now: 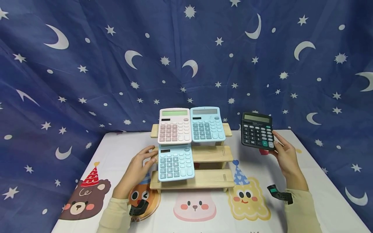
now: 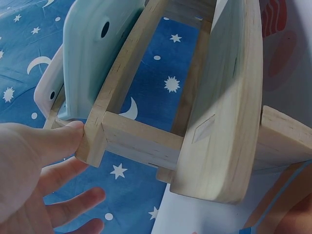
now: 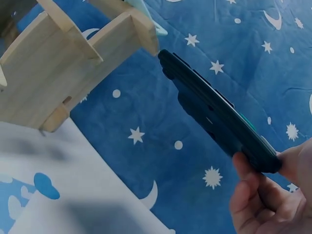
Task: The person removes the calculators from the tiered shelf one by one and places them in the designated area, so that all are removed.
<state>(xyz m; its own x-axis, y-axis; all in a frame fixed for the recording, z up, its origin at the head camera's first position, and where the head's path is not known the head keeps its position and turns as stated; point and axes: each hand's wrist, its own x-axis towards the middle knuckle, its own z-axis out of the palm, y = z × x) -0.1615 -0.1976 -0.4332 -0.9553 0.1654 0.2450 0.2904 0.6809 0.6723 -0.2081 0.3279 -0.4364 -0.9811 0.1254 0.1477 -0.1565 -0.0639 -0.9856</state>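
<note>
In the head view my right hand (image 1: 287,158) grips a black calculator (image 1: 257,130) by its lower right corner, holding it up to the right of a wooden tiered rack (image 1: 212,179). The right wrist view shows that calculator (image 3: 219,117) edge-on, with thumb and fingers pinching its end. My left hand (image 1: 141,165) is at the rack's left side; in the left wrist view its thumb touches the end of a wooden plank (image 2: 92,141), other fingers spread. Beside it a blue calculator (image 1: 176,162) leans on the rack. Above stand a pink-and-white calculator (image 1: 175,126) and another blue calculator (image 1: 207,124).
The rack stands on a white tablecloth (image 1: 110,152) printed with cartoon figures. Behind hangs a dark blue curtain (image 1: 163,71) with moons and stars. Bare wooden shelf surface (image 1: 212,153) shows to the right of the lower blue calculator.
</note>
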